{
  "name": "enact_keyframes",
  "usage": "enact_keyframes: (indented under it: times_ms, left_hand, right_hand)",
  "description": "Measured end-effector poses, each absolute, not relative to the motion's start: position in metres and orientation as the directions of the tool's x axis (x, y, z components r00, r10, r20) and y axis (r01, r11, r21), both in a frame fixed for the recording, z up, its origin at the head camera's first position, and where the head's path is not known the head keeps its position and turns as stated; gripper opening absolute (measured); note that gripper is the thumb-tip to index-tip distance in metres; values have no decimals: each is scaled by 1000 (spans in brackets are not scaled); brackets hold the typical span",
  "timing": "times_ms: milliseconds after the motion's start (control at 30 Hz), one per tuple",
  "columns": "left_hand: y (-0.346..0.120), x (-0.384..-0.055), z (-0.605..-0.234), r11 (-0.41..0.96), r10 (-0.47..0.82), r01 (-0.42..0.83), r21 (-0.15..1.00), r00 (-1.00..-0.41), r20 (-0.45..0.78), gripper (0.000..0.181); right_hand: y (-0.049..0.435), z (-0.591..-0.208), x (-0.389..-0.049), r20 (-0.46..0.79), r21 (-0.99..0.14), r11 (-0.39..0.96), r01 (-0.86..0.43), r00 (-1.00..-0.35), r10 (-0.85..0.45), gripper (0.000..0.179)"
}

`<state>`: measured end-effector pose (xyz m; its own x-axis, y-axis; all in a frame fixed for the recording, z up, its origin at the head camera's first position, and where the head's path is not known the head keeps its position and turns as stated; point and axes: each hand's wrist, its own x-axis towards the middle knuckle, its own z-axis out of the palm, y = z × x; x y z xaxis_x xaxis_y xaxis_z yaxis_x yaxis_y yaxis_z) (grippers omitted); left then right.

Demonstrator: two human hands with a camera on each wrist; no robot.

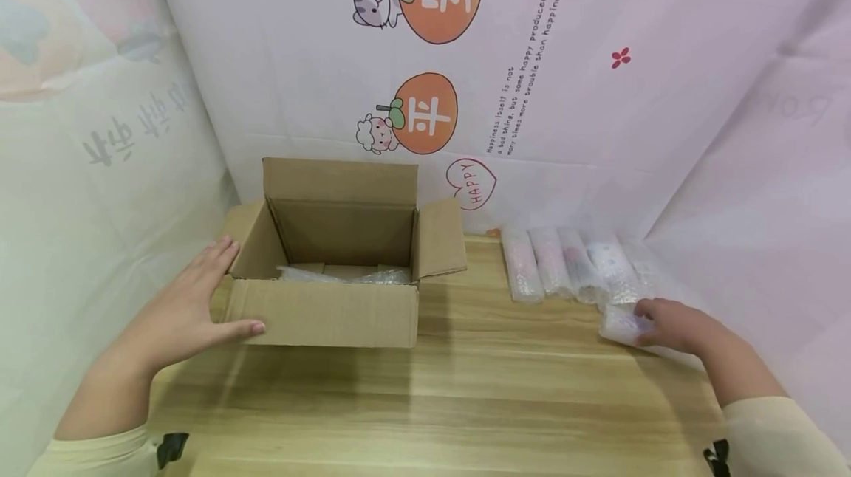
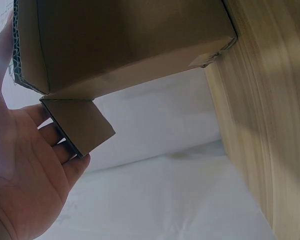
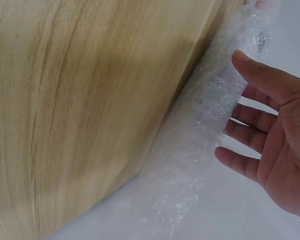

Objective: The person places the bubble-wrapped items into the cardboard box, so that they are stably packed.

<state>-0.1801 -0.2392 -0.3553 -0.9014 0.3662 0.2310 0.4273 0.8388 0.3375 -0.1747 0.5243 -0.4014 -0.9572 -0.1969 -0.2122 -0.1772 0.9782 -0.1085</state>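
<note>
An open cardboard box (image 1: 326, 313) stands on the table with its flaps spread outward. Clear bubble wrap (image 1: 309, 275) shows inside it. My left hand (image 1: 176, 307) is at the box's left side, thumb over the front flap and fingers along the left flap (image 2: 80, 125). In the left wrist view, the palm of the left hand (image 2: 30, 170) faces the camera, fingers behind that flap. At the right, my right hand (image 1: 678, 325) touches a bubble-wrapped roll (image 1: 620, 323). The right wrist view has the fingers and thumb of the right hand (image 3: 275, 120) spread along the wrap (image 3: 205, 115).
Several more bubble-wrapped rolls (image 1: 548, 263) lie side by side at the back right of the wooden table (image 1: 465, 388). Printed white sheeting (image 1: 319, 93) hangs behind the table and along both sides. The box's right flap (image 1: 442, 237) sticks out toward the rolls.
</note>
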Motion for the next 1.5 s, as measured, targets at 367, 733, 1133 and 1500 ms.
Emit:
enact_keyframes:
  times_ms: [367,733,1133,1500]
  left_hand:
    - [-239,-179,-356,841,364,427,331,-901,235,119]
    - [-239,-179,-355,840,364,428,334,-900,238,119]
    - [-239,-178,-355,839,365,430,334,-899,243,119]
    - [-239,-179,-355,841,362,425,334,-902,235,119]
  right_hand:
    - [516,-394,-175,-281,-155,977,-145,-942,-184,60]
    - [496,-366,-178,-296,-226,963,-146,-932,-210,63]
    - [467,-336,-195,-214,-246,951,-186,-947,-240,72]
    - [435,-306,-216,-103,-246,934,-260,-951,-292,66]
